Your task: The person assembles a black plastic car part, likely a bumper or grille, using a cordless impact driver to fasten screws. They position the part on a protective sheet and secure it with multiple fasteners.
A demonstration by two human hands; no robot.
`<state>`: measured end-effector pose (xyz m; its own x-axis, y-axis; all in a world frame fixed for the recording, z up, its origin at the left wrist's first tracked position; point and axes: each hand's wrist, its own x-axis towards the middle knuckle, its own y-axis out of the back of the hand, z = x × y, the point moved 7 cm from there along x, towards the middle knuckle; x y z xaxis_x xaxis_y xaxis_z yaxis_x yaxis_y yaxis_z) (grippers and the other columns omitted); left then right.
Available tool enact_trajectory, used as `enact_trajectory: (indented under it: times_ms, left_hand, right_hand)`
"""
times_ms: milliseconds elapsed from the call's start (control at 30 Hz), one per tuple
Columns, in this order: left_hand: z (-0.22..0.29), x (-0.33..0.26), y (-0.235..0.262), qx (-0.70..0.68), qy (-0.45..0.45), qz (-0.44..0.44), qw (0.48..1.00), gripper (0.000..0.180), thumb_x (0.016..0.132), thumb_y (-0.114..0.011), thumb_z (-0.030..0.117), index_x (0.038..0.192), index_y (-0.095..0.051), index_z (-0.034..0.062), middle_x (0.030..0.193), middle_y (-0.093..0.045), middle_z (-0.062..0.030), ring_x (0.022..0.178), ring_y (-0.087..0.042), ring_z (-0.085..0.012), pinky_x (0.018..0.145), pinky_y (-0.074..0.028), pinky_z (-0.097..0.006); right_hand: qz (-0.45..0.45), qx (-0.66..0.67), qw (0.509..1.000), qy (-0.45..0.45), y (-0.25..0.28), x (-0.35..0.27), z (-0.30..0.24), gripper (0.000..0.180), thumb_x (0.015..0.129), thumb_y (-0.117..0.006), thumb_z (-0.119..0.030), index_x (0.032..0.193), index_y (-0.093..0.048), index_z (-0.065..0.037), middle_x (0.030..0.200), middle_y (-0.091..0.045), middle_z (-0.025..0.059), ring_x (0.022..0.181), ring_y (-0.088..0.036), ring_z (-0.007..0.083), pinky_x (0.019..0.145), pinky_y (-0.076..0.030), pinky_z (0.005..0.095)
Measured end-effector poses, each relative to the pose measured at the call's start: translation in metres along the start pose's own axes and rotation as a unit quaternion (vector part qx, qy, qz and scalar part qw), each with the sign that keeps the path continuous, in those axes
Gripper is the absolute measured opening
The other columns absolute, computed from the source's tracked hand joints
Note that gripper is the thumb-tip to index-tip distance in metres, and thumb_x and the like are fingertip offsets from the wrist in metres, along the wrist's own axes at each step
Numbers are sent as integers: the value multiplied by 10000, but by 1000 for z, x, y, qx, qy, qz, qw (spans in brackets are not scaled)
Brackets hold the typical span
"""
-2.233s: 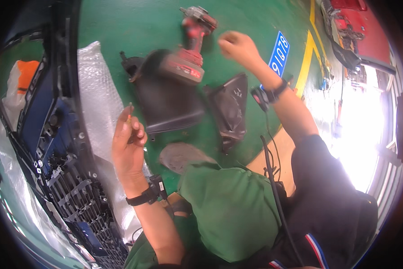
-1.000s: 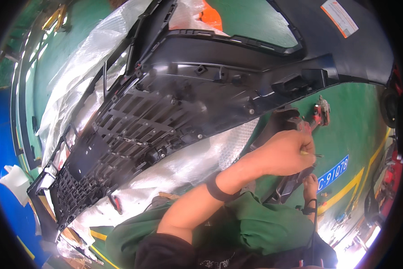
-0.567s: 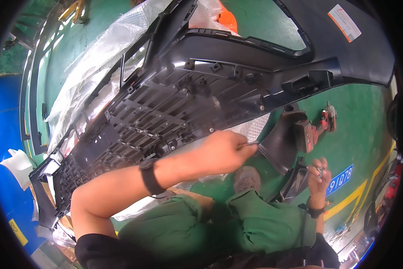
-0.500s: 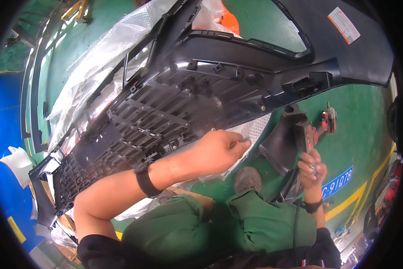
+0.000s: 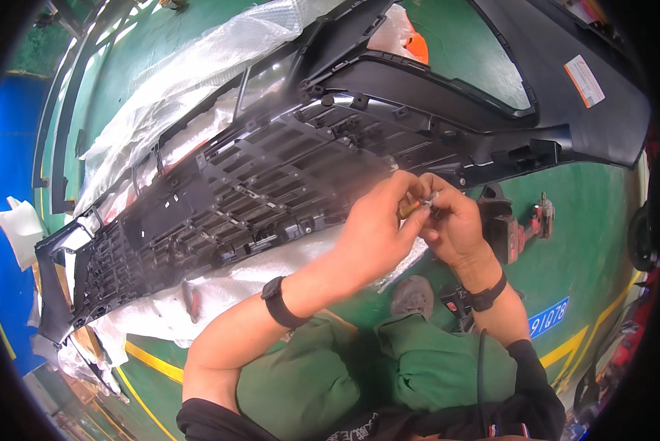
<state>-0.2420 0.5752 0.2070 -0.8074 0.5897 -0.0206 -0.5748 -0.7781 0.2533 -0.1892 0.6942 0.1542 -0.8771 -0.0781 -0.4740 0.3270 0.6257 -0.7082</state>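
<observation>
My left hand (image 5: 385, 224) and my right hand (image 5: 455, 220) meet over the near edge of a large black car bumper (image 5: 455, 125) with a grille lattice (image 5: 256, 184). Between the left fingertips is a small brass-coloured cylinder (image 5: 410, 209); its exact kind is unclear. Small silvery pieces (image 5: 431, 200), perhaps screws or clips, show in the right fingers, which are closed and touch the left ones. The bumper lies with its ribbed inner side up.
Clear bubble wrap (image 5: 153, 110) lies beneath and beyond the bumper. A red and black cordless power tool (image 5: 513, 239) rests on the green floor to the right. My shoe (image 5: 412, 296) is below the hands. Dark metal frames (image 5: 49, 140) stand at far left.
My right hand has come up and left from beside the power tool to meet my left hand. The left hand has shifted right and slightly up. The view has shifted a little.
</observation>
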Motion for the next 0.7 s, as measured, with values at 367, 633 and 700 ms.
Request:
enact_trajectory:
  times_ms: [367, 633, 700]
  left_hand:
    - [-33, 19, 46, -27, 32, 2, 999, 197, 923, -757, 119, 1067, -681, 7, 913, -698, -114, 804, -665, -181, 722, -542, -333]
    - [-99, 31, 84, -82, 116, 54, 988, 104, 973, -710, 91, 1065, -693, 45, 828, -628, 29, 698, -551, -53, 614, -455, -238]
    - [-122, 31, 99, -105, 172, 78, 976, 78, 999, -672, 83, 1074, -674, 59, 777, -586, 46, 621, -524, -43, 544, -412, -222]
  right_hand:
    - [28, -166, 985, -28, -18, 39, -4, 136, 1010, -615, -141, 1107, -598, -48, 857, -643, 23, 690, -604, 91, 552, -466, 223]
    - [123, -498, 858, -16, -37, 77, -66, 263, 992, -701, -293, 1025, -680, -33, 840, -637, 37, 676, -592, 102, 541, -467, 263]
    - [180, -765, 601, 145, -70, 93, -121, 398, 931, -760, -386, 1025, -705, -3, 866, -688, 112, 742, -678, 209, 629, -538, 361]
